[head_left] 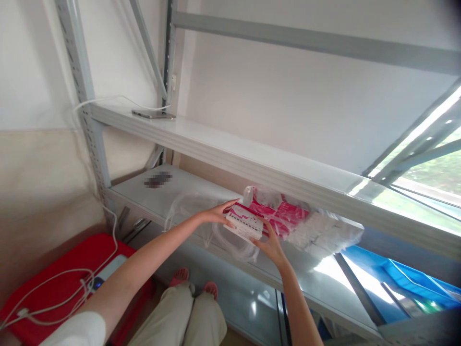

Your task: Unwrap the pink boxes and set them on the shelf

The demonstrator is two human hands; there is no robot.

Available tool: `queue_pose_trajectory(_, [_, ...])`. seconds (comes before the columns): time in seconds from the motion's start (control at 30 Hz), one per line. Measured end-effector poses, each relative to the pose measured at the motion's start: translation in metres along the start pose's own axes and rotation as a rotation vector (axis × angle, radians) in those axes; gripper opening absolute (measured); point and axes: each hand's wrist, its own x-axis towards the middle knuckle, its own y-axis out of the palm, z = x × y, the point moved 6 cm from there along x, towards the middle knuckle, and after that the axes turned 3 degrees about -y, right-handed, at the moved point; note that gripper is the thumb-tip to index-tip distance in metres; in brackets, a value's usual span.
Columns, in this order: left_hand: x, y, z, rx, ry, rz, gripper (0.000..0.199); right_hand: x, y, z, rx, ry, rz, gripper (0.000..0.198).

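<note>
Beige trousers [190,317] and pink sandals [179,275] sit nearest the camera at the bottom, the person crouched before a grey metal rack. To the lower left lies a red case [77,269] with a white cable [54,300] looped over it and a small device [108,273] on top. Both bare arms reach up to the middle shelf [324,293]. The left hand [216,214] and right hand [268,242] pinch a small white and pink box [245,222] between them — left fingers curled on its near-left end, right fingers closed under its right end. The box is held just above the shelf, at the mouth of a clear plastic bag [190,211] that spreads across the shelf. Just behind the box lie more pink packs [284,216] in wrap, touching a white bundle [324,235] to their right. Below right, blue bins [403,278] show under the shelf. Farther up, on the top shelf [223,142], a phone [153,114] lies flat with a cable plugged in — against a white wall.
</note>
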Motion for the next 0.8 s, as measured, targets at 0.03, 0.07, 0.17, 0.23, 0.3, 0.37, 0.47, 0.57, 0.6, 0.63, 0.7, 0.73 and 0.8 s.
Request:
queue_pose_trajectory(0.03, [0.000, 0.000, 0.000, -0.006, -0.011, -0.009, 0.108, 0.002, 0.001, 0.001, 0.024, 0.010, 0.031, 0.072])
queue_pose_trajectory(0.07, [0.000, 0.000, 0.001, -0.012, -0.024, -0.016, 0.107, 0.003, 0.002, 0.003, 0.037, 0.014, 0.056, 0.072])
queue_pose_trajectory(0.17, [-0.002, 0.000, 0.001, -0.034, -0.046, -0.041, 0.107, 0.005, -0.001, 0.007, 0.054, 0.038, 0.033, 0.070])
queue_pose_trajectory(0.23, [-0.003, 0.002, -0.002, -0.048, -0.055, -0.060, 0.107, 0.004, -0.002, 0.010, 0.078, 0.077, 0.031, 0.068])
queue_pose_trajectory(0.3, [-0.004, 0.006, -0.004, -0.075, -0.079, -0.072, 0.105, 0.004, -0.002, 0.013, 0.111, 0.116, 0.041, 0.066])
queue_pose_trajectory(0.37, [-0.005, 0.011, -0.007, -0.100, -0.104, -0.100, 0.101, 0.003, -0.004, 0.016, 0.126, 0.128, 0.021, 0.064])
queue_pose_trajectory(0.47, [-0.008, 0.016, -0.015, -0.106, -0.090, -0.179, 0.091, 0.002, -0.006, 0.017, 0.141, 0.139, -0.036, 0.062])
queue_pose_trajectory(0.57, [-0.012, 0.016, -0.021, -0.112, -0.095, -0.213, 0.086, -0.001, -0.001, 0.010, 0.212, 0.218, -0.044, 0.062])
queue_pose_trajectory(0.6, [-0.013, 0.013, -0.020, -0.134, -0.123, -0.223, 0.086, -0.001, 0.001, 0.008, 0.250, 0.247, -0.050, 0.061])
queue_pose_trajectory(0.63, [-0.015, 0.009, -0.017, -0.164, -0.160, -0.240, 0.084, -0.002, 0.002, 0.006, 0.291, 0.274, -0.063, 0.058])
queue_pose_trajectory(0.7, [-0.018, -0.001, -0.009, -0.229, -0.242, -0.282, 0.072, -0.002, 0.004, 0.003, 0.378, 0.323, -0.108, 0.053])
queue_pose_trajectory(0.73, [-0.021, -0.005, -0.004, -0.259, -0.291, -0.305, 0.065, -0.003, 0.005, 0.001, 0.417, 0.347, -0.134, 0.052])
queue_pose_trajectory(0.8, [-0.025, -0.011, 0.006, -0.325, -0.384, -0.318, 0.056, -0.003, 0.005, 0.000, 0.445, 0.380, -0.162, 0.053])
